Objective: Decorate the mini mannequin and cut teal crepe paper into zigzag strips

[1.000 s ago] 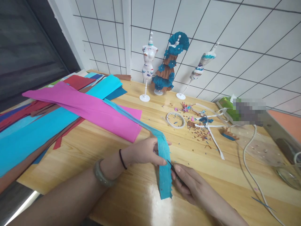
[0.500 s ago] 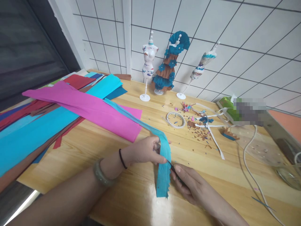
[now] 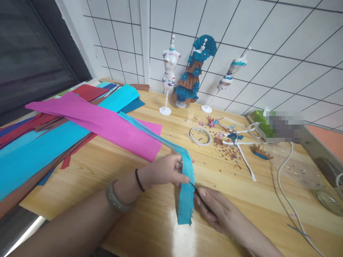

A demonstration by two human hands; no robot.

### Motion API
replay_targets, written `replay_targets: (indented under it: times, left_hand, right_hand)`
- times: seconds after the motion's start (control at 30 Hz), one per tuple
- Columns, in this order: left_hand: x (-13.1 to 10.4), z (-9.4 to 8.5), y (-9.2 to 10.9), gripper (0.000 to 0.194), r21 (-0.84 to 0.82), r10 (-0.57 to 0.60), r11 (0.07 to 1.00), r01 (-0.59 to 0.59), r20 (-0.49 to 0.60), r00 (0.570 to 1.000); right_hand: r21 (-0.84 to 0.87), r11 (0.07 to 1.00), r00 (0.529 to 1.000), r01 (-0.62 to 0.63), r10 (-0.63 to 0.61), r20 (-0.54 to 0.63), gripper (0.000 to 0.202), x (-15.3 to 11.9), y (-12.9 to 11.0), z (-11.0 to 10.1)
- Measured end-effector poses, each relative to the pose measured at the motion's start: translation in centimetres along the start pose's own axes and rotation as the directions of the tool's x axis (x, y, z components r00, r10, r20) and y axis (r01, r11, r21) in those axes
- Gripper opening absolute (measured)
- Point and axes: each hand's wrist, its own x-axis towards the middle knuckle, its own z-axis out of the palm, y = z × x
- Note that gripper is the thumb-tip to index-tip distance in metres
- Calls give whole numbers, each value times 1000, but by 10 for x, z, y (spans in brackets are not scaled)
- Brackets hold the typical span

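A long turquoise crepe paper strip point(image 3: 187, 200) hangs in front of me, its lower right edge cut into small zigzag teeth. My left hand point(image 3: 171, 171) pinches the strip from its left side, thumb on top. From the right, my right hand point(image 3: 214, 208) is closed around dark scissors point(image 3: 201, 198), whose handles are mostly hidden by the fingers. The thin tip touches the strip's right edge just below my left thumb. Behind my left hand, the strip runs back over a magenta paper sheet point(image 3: 115, 123).
Folded coloured papers point(image 3: 50, 153) are piled at the left. A tape roll point(image 3: 200, 136) lies near paper scraps point(image 3: 227, 153). Two bare dress forms point(image 3: 169, 71) flank a form in a paper dress point(image 3: 191, 76) by the wall. At the right runs a white cable point(image 3: 280, 175).
Almost nothing differs. The strip and the scissors' tip have shifted very slightly, while both hands keep their hold in the same place.
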Motion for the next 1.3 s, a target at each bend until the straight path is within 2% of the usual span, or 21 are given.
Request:
replay_targets:
  times: [0.23, 0.5, 0.7, 0.87, 1.17, 1.3]
  left_hand:
    - [0, -1, 0, 38, 43, 33, 998, -34, 18, 999]
    - [-2, -2, -1, 59, 27, -12, 1000, 13, -31, 999]
    - [-1, -2, -4, 64, 19, -8, 1000, 8, -10, 1000]
    - [-3, 1, -2, 70, -51, -34, 998, 33, -20, 999]
    - [-1, 5, -4, 70, -92, -26, 996, 18, -87, 996]
    - [0, 7, -7, 67, -98, -6, 995, -5, -112, 994]
  right_hand:
    - [22, 999, 999, 45, -45, -25, 46, 2, 4, 1]
    - [33, 999, 997, 41, -39, -65, 47, 5, 5, 0]
    - [50, 997, 993, 63, -58, -101, 46, 6, 7, 1]
    - [66, 995, 988, 70, -61, -139, 46, 8, 9, 2]
    - [90, 985, 976, 144, -126, -179, 44, 11, 12, 1]
    - [152, 973, 972, 172, -143, -185, 43, 12, 12, 2]
